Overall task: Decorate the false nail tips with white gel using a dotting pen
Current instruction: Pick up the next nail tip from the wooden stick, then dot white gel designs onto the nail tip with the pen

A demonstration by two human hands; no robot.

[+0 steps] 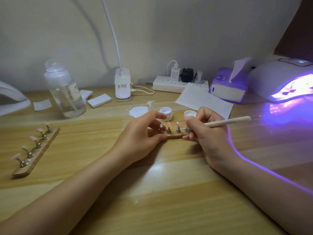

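Observation:
A wooden strip (174,136) with pink false nail tips (178,124) on metal stands lies at the table's middle. My left hand (144,134) grips its left end between thumb and fingers. My right hand (205,133) holds a wooden dotting pen (227,122), its metal point close to the stand under a pink tip. An open white gel jar (166,113) and its lid (190,114) sit just behind the strip.
A second strip of pink tips (36,148) lies at the left. A clear bottle (65,90), a lamp base (122,85), a power strip (171,85), a tissue box (227,87) and a lit UV lamp (284,82) line the back. White paper (203,100) lies behind the jars.

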